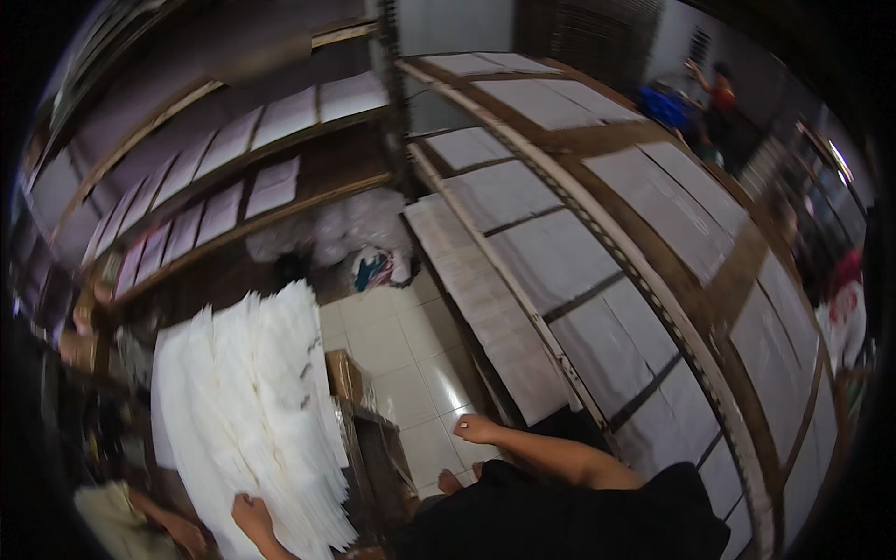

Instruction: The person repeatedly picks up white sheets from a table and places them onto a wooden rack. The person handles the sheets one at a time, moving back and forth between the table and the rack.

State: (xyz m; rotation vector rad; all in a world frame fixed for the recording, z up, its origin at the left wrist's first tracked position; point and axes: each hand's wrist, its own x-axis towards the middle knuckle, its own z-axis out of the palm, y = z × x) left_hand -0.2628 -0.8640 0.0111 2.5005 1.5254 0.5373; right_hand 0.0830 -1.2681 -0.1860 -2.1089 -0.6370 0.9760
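A tall, loose pile of thin white sheets (252, 401) with ruffled edges covers a table at the left. My left hand (250, 515) is over its near end with the fingers curled closed; whatever may be in them is hidden. My right hand (474, 428) is closed in a fist above the tiled floor, to the right of the pile and away from it. A tiny pale spot shows at its fingers, too small to name. Beside my right forearm is the rack (597, 219) with flat white sheets (551, 261) laid in rows on its shelves.
Wooden shelves (252, 224) with more sheets stand along the far left. Clear plastic bags (355, 224) and a cloth bundle (381, 269) lie beneath them. A brown box (345, 375) sits beside the pile. Another person's arm (168, 523) is at lower left; people are at far right.
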